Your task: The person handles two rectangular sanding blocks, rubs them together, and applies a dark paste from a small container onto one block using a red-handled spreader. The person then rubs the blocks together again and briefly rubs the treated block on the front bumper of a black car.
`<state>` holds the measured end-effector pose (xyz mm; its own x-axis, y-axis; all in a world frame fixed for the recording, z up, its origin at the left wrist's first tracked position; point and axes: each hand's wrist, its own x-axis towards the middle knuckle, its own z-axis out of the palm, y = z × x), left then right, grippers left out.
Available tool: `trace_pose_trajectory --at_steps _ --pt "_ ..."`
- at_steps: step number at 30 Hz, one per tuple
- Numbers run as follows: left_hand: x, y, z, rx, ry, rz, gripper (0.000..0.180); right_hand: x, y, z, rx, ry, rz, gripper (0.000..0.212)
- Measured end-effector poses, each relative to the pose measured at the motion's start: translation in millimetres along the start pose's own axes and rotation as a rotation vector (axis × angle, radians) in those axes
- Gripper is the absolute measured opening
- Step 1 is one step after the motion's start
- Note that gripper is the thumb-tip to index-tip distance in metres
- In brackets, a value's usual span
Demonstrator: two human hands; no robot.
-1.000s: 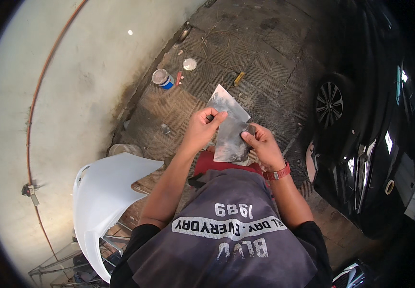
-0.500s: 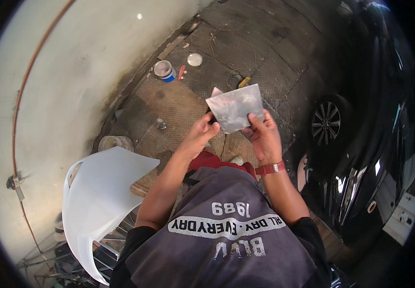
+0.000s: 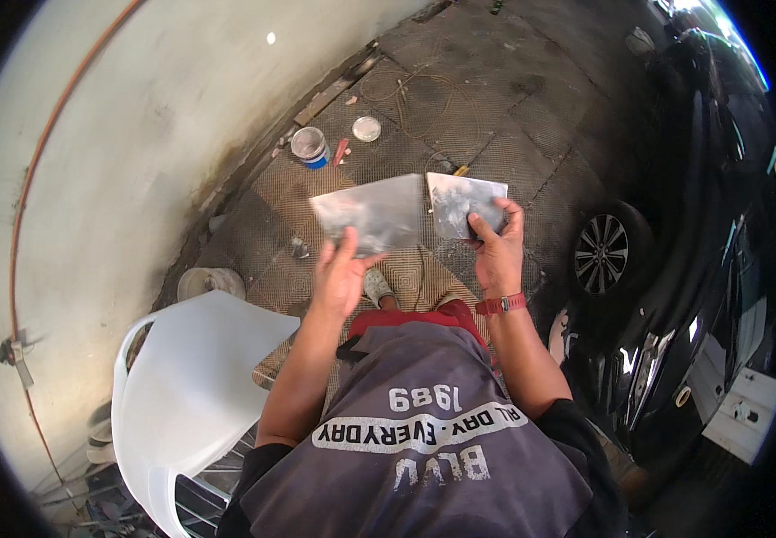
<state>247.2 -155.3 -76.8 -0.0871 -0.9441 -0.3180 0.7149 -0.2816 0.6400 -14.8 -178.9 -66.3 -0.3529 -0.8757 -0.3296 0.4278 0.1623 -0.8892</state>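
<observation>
The left hand [image 3: 340, 280] pinched one grey sheet [image 3: 377, 211]; apart from it, the right hand [image 3: 499, 255] gripped a second sheet [image 3: 462, 195]. Both seemed light and, blur permitting, fairly stiff, best held near edges.

Smudged sheets [image 3: 383, 204] — smooth, faintly shiny, matt cloth shirt [image 3: 437, 430], glossy black car [image 3: 675, 242], smooth white panel [image 3: 200, 381]
</observation>
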Motion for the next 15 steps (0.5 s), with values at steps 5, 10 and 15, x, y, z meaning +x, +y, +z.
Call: trace_pose_trajectory --at_steps 5,10,15 --pt "-4 32 -1 0.299 0.172 0.222 0.056 0 -25 -7 -0.070 -0.073 -0.013 0.056" --pt "-8 20 10 0.490 0.107 0.226 0.052 -4 -26 -1 0.062 -0.177 0.047 0.039" --pt "-15 -17 49 0.553 0.013 0.289 0.043 -68 -66 34 -0.883 -0.698 -0.772 0.056"
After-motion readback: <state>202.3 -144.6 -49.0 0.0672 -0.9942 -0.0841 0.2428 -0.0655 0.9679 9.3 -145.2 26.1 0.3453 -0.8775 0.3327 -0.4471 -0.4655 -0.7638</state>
